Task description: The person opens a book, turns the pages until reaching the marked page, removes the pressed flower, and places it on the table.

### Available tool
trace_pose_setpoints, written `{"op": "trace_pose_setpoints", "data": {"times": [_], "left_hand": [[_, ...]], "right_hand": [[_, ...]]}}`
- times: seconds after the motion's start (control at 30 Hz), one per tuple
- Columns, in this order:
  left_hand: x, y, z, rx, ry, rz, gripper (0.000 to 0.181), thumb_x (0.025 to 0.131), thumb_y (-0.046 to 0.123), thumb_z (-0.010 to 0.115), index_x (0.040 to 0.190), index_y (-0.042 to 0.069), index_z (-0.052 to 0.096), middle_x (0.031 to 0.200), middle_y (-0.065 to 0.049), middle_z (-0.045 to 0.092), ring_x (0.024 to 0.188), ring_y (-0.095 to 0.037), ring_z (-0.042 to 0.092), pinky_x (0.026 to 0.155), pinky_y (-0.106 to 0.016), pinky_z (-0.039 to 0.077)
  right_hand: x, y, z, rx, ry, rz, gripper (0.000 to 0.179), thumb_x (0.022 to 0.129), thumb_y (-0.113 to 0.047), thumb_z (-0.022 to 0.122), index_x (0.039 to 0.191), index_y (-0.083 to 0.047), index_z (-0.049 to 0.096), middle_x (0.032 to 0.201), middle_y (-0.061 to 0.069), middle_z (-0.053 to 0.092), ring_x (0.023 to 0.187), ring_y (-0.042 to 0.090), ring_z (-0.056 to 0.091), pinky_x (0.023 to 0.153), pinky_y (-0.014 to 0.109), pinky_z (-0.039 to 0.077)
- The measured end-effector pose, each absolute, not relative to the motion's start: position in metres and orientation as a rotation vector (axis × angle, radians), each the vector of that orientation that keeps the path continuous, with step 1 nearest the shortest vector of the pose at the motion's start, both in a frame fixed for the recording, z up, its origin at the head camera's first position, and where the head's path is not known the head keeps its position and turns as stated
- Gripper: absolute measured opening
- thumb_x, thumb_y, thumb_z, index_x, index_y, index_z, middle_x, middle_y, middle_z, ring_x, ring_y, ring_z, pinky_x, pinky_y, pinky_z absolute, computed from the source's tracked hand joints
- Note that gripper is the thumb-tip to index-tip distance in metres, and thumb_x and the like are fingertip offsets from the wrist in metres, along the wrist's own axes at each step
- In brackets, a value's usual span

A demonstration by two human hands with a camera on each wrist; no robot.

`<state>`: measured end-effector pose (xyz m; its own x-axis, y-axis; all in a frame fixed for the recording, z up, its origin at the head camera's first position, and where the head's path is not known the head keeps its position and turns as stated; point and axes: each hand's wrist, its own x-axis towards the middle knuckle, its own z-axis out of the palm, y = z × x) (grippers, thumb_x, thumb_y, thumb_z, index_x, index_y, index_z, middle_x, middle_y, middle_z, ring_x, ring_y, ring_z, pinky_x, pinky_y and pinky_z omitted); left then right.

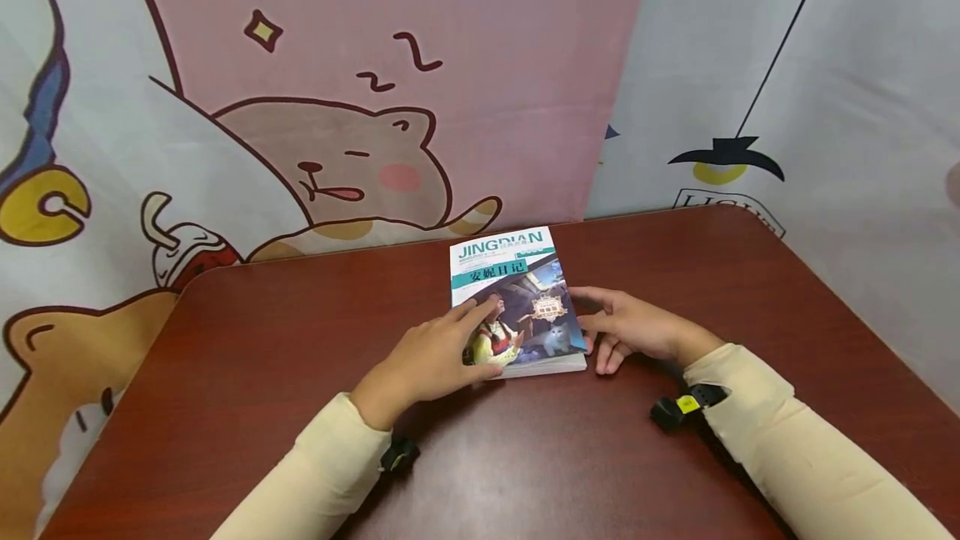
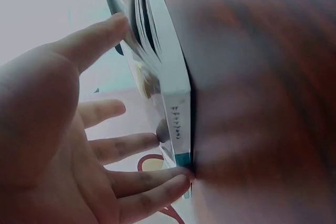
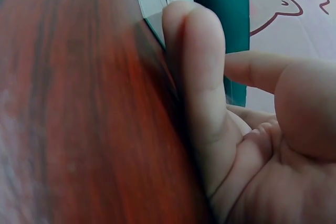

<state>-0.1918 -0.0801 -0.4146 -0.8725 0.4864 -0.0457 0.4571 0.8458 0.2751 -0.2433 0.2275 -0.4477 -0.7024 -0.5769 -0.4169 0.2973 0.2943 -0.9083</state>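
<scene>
A paperback book [image 1: 525, 307] with a teal-and-white title and a painted cover lies on the table. My left hand [image 1: 431, 357] rests over its left side, the fingers extended. In the left wrist view, the left thumb [image 2: 100, 40] is at the cover's lower edge, and fingertips reach the spine [image 2: 178, 124]. At the book's right edge, my right hand [image 1: 637, 327] holds the edge between thumb and fingers. A green cover [image 3: 223, 19] stands raised from the pages in the right wrist view; one finger hides part of the contact there.
The reddish-brown table [image 1: 300, 315] has a rounded far edge. Behind it hangs a cartoon-printed cloth [image 1: 525, 65]. Black straps with small devices [image 1: 678, 407] sit on both wrists, over beige sleeves.
</scene>
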Motion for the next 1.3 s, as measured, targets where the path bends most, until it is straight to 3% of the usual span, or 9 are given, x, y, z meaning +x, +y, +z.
{"op": "trace_pose_setpoints", "data": {"times": [0.17, 0.33, 0.4, 0.63, 0.8, 1.07, 1.3], "left_hand": [[-0.191, -0.081, -0.414, 0.796, 2.913, 0.392, 0.083, 0.077, 0.066, 0.055, 0.146, 0.037, 0.019, 0.144, -0.005, 0.04, 0.113, -0.03, 0.056, 0.086, -0.049, 0.047], [-0.191, -0.082, -0.413, 0.936, 3.048, 0.254, 0.083, 0.075, 0.066, 0.057, 0.144, 0.031, 0.029, 0.128, -0.002, 0.055, 0.082, -0.021, 0.065, 0.071, -0.04, 0.051], [-0.191, -0.083, -0.412, 1.003, 3.115, 0.175, 0.082, 0.074, 0.067, 0.058, 0.143, 0.03, 0.033, 0.122, -0.002, 0.059, 0.079, -0.02, 0.065, 0.069, -0.04, 0.05], [-0.193, -0.083, -0.407, 1.263, 3.151, 0.135, 0.075, 0.076, 0.054, 0.066, 0.14, 0.028, 0.037, 0.129, 0.0, 0.056, 0.104, -0.021, 0.062, 0.085, -0.042, 0.048], [-0.196, -0.082, -0.403, 1.462, 3.114, 0.184, 0.08, 0.075, 0.04, 0.071, 0.143, 0.028, 0.031, 0.133, -0.004, 0.053, 0.115, -0.018, 0.056, 0.088, -0.042, 0.046], [-0.198, -0.08, -0.396, 1.552, 3.152, 0.232, 0.089, 0.076, 0.029, 0.064, 0.149, 0.027, 0.013, 0.143, -0.005, 0.039, 0.127, -0.017, 0.044, 0.092, -0.042, 0.044], [-0.197, -0.083, -0.388, 1.645, 3.258, 0.357, 0.086, 0.076, 0.031, 0.063, 0.148, 0.02, 0.017, 0.15, -0.01, 0.028, 0.134, -0.019, 0.034, 0.095, -0.042, 0.041]], "right_hand": [[-0.242, 0.224, -0.447, -0.232, 1.877, -1.477, 0.071, 0.089, -0.029, 0.059, 0.145, -0.027, 0.015, 0.076, 0.016, 0.059, 0.054, 0.029, 0.066, 0.056, 0.049, 0.053], [-0.24, 0.219, -0.446, -0.249, 1.962, -1.462, 0.073, 0.087, -0.015, 0.06, 0.145, -0.024, 0.016, 0.072, 0.015, 0.059, 0.053, 0.03, 0.065, 0.051, 0.048, 0.052], [-0.24, 0.217, -0.446, -0.25, 1.984, -1.456, 0.074, 0.087, -0.014, 0.061, 0.145, -0.023, 0.016, 0.071, 0.015, 0.058, 0.052, 0.029, 0.065, 0.05, 0.048, 0.052], [-0.239, 0.216, -0.443, -0.257, 1.996, -1.443, 0.076, 0.087, -0.014, 0.062, 0.146, -0.02, 0.015, 0.071, 0.014, 0.058, 0.051, 0.027, 0.065, 0.05, 0.047, 0.052], [-0.239, 0.216, -0.441, -0.235, 2.015, -1.436, 0.078, 0.085, -0.018, 0.065, 0.145, -0.022, 0.016, 0.071, 0.014, 0.058, 0.051, 0.027, 0.065, 0.05, 0.048, 0.052], [-0.239, 0.214, -0.441, -0.219, 2.05, -1.435, 0.079, 0.083, -0.021, 0.068, 0.145, -0.023, 0.019, 0.069, 0.014, 0.057, 0.047, 0.024, 0.063, 0.049, 0.049, 0.051], [-0.239, 0.213, -0.445, -0.226, 2.041, -1.43, 0.08, 0.082, -0.021, 0.069, 0.145, -0.023, 0.02, 0.069, 0.013, 0.057, 0.046, 0.024, 0.062, 0.048, 0.048, 0.051]]}}
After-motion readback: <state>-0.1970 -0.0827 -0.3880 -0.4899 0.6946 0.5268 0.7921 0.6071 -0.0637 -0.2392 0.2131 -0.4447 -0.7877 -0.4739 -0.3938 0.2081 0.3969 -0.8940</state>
